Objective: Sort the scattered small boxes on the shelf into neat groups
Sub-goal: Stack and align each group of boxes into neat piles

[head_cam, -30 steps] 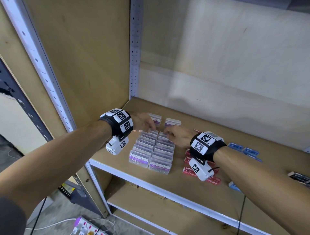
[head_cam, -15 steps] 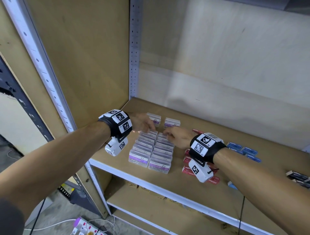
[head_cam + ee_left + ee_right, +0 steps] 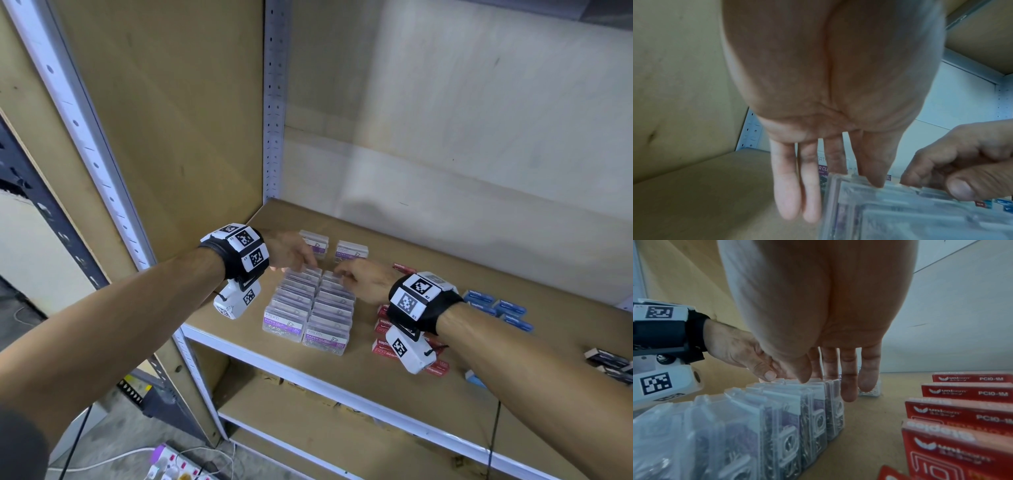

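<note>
Clear paper-clip boxes with purple labels (image 3: 310,308) stand in two tight rows near the shelf's front edge. My left hand (image 3: 294,255) is at the far end of the left row. Its straight fingers (image 3: 789,186) hang down behind and beside the last box, and the thumb touches the box's top edge. My right hand (image 3: 363,279) is at the far end of the right row (image 3: 756,418). Its fingers (image 3: 846,386) lie against the back of the last box, with the thumb on top. Two more paper-clip boxes (image 3: 352,249) stand apart behind the rows.
Red staple boxes (image 3: 383,325) lie in a row under my right wrist. Blue boxes (image 3: 496,305) sit further right, and black-and-white boxes (image 3: 606,359) are at the far right edge. The brown shelf board (image 3: 445,246) is bounded by a side panel on the left and a back wall.
</note>
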The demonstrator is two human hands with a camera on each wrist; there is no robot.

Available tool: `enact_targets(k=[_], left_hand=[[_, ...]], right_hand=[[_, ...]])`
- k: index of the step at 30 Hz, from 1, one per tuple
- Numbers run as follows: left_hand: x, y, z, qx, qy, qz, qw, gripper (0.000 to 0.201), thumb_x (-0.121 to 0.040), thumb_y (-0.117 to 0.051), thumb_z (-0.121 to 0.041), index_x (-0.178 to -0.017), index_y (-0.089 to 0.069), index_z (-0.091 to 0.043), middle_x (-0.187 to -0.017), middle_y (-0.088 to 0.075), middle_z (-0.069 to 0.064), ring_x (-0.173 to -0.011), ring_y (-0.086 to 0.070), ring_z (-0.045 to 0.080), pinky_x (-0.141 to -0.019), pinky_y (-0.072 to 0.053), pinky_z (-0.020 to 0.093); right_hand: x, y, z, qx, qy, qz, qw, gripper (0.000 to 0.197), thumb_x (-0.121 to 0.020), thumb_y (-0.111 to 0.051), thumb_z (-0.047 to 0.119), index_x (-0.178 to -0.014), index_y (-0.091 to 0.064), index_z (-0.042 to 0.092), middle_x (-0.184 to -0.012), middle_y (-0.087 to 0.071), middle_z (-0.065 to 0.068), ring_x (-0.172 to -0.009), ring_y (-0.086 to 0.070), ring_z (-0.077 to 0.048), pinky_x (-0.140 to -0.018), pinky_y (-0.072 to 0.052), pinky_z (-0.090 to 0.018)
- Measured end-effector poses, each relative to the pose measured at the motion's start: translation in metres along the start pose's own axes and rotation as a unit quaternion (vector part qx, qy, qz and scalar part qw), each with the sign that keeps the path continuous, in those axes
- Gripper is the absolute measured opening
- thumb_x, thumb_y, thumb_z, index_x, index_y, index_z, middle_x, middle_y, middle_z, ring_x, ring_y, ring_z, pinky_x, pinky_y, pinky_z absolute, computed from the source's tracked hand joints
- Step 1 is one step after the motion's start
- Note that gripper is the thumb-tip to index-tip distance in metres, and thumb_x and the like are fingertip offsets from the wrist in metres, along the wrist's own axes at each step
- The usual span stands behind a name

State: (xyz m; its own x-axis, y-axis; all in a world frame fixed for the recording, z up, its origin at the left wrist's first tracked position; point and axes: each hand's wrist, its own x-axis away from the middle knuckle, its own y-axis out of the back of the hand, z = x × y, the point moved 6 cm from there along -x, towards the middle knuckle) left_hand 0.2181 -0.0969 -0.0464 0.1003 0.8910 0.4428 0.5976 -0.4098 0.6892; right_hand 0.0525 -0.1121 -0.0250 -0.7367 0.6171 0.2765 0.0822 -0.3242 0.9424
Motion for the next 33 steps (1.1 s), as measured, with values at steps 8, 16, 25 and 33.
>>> enact_targets(k=[8,16,25,33], left_hand=[[0.0,0.016,-0.005,-0.045,-0.029,-0.018,0.998,0.028,-0.093,-0.053,-0.01,-0.104,-0.068,-0.032,-0.095,-0.063,0.012,-0.077,-0.055,0.025,-0.058,-0.042,0.028],[-0.003,0.054,-0.028,-0.151,-0.027,-0.152,0.976,0.021,-0.09,-0.061,-0.024,-0.109,-0.071,-0.026,-0.11,-0.069,-0.003,-0.103,-0.064,0.017,-0.094,-0.051,0.035],[-0.024,0.051,-0.045,-0.193,-0.054,-0.109,0.974,0.034,-0.095,-0.056,-0.013,-0.13,-0.058,-0.01,-0.129,-0.06,0.006,-0.119,-0.057,0.026,-0.094,-0.044,0.026],[-0.04,0.043,-0.045,-0.22,-0.071,-0.084,0.969,0.031,-0.093,-0.058,-0.008,-0.124,-0.062,-0.006,-0.123,-0.064,0.008,-0.11,-0.06,0.025,-0.09,-0.047,0.03]], right_hand=[[-0.004,0.009,-0.008,-0.02,-0.033,-0.018,0.999,0.036,-0.097,-0.048,0.038,-0.13,-0.056,0.025,-0.118,-0.063,0.003,-0.109,-0.06,-0.019,-0.091,-0.05,-0.035],[-0.024,0.042,-0.027,-0.025,-0.083,-0.086,0.992,0.033,-0.093,-0.054,0.027,-0.125,-0.062,0.025,-0.128,-0.063,0.003,-0.114,-0.062,-0.022,-0.097,-0.05,-0.041],[-0.06,0.041,-0.039,0.082,-0.069,-0.028,0.994,0.044,-0.095,-0.047,0.014,-0.139,-0.05,0.015,-0.141,-0.052,-0.008,-0.122,-0.056,-0.026,-0.102,-0.046,-0.033],[-0.076,0.034,-0.042,0.094,-0.069,-0.017,0.993,0.043,-0.097,-0.041,0.012,-0.138,-0.052,0.017,-0.141,-0.053,-0.005,-0.123,-0.055,-0.026,-0.099,-0.047,-0.033]])
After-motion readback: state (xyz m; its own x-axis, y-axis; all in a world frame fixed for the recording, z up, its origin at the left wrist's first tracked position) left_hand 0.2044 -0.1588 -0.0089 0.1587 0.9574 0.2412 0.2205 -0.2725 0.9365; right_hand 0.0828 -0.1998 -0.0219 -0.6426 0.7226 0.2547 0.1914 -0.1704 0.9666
